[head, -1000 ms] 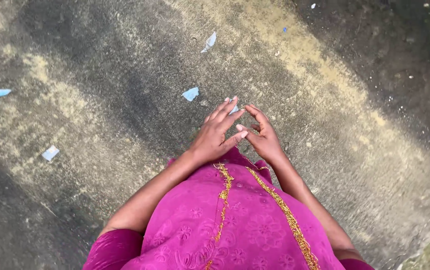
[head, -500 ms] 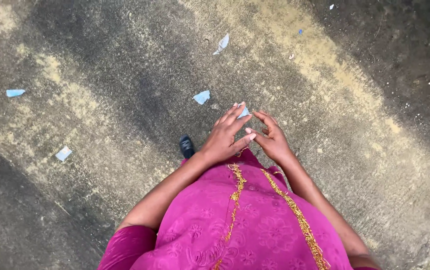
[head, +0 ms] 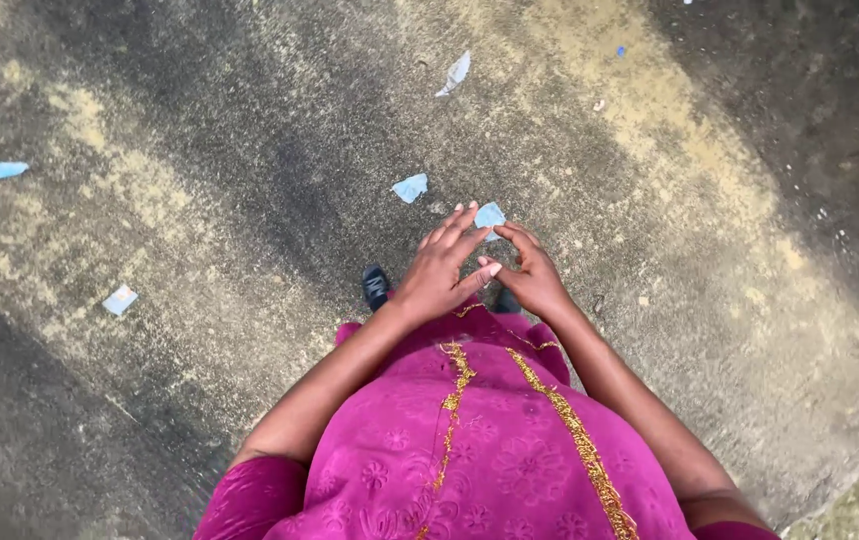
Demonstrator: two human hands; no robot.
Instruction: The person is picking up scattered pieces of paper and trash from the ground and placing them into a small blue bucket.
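I stand on rough concrete [head: 249,150] and look down past my pink embroidered dress [head: 469,440]. My left hand [head: 437,268] and my right hand [head: 531,272] are held together in front of my waist. Their fingers are spread, and the left thumb tip touches the right fingers. Neither hand holds anything. A light blue paper scrap [head: 490,215] lies on the ground just beyond the fingertips. A second blue scrap [head: 410,187] lies a little further to the left. The dark toe of one shoe [head: 375,287] shows under my left wrist.
More paper scraps are scattered about: a pale one [head: 454,73] at the top, a blue one [head: 6,169] at the far left, another [head: 120,299] at the left. The concrete slab's edge [head: 849,460] meets rough ground at the bottom right.
The view has shifted slightly as I stepped; a shoe toe came into sight. My hands closed in a little on each other, and the blue scrap shows more fully beyond the fingertips.
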